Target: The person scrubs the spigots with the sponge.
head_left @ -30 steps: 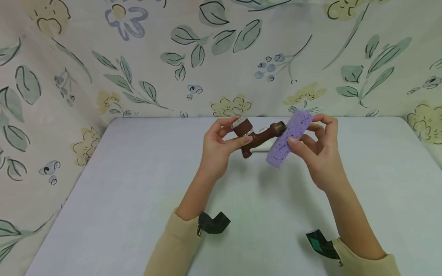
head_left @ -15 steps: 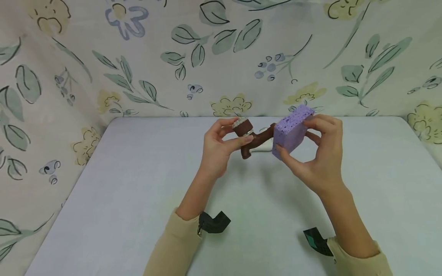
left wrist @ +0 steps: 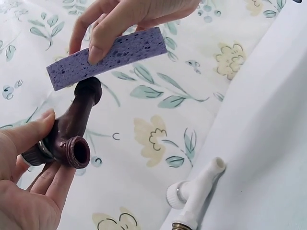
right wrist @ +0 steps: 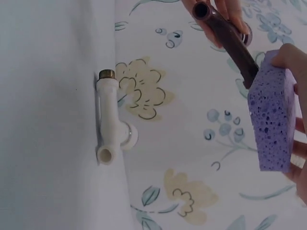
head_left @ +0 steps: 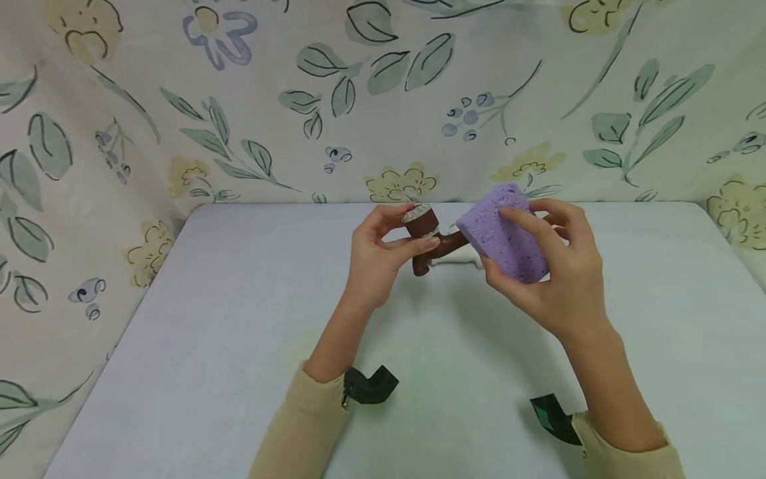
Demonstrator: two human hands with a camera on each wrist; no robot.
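One brown tap is pinched at its knob end between the curled thumb and fingers of the left hand; just beside, the right hand grips a purple sponge against the end towards it. An uneven push could twist the tap, since so little seems held. Beyond both hands lies a white tap, which a slip might knock

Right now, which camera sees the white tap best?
The right wrist view: the white tap is whole there. The left wrist view crops its threaded end; the head view hides part behind the purple sponge and brown tap.
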